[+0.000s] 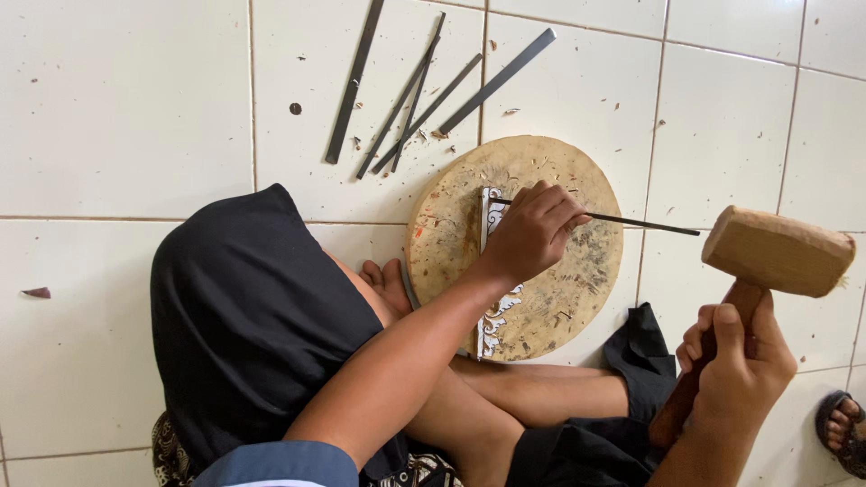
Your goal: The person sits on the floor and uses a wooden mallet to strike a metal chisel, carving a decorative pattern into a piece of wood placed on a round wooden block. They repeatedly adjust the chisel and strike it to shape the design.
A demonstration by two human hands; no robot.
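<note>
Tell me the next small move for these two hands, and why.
Probably bring the wooden mallet down onto the free end of the thin chisel. The left hand already pins its tip on the pale carved strip on the round wooden block, while the right hand holds the mallet raised, apart from it.

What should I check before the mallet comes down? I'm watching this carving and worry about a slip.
1. Left hand grips the thin chisel: ok.
2. Chisel tip set on the pale carved strip: cannot tell, the fingers hide it.
3. Strip lies flat on the round wooden block: ok.
4. Right hand closed on the wooden mallet handle: ok.
5. Mallet head in line with the chisel's free end: ok, it sits just beside it.
6. Spare metal tools lie off the block: ok.
</note>
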